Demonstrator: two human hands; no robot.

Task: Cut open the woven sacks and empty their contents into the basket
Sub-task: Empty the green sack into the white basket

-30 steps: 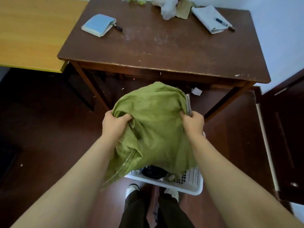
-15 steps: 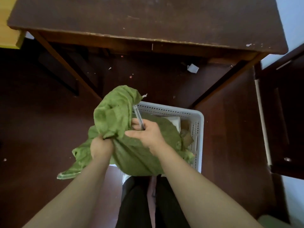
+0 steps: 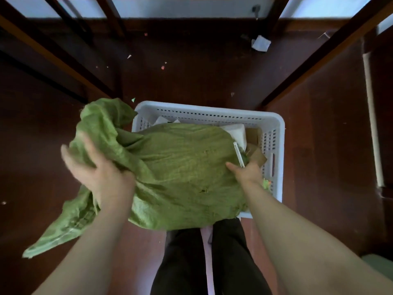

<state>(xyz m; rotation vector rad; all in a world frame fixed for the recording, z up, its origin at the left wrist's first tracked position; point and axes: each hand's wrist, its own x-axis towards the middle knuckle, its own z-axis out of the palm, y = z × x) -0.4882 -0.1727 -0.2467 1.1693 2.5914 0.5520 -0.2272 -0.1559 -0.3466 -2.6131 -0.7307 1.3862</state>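
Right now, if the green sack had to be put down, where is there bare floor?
Bare dark reddish-brown floor lies right of the white perforated plastic basket, up to the slanting table leg. Beyond its far rim: open but scrap-littered. Crowded: the basket, covered by the green woven sack with the left hand and right hand on it.

Sack (image 3: 185, 167) no longer bunched up; now spread over basket (image 3: 276, 128), covering most of it. Right hand (image 3: 246, 173), gripping slim cutter (image 3: 238, 154), shifted from sack's middle to right edge. Left hand (image 3: 102, 173) loosened, fingers straighter, blurred.
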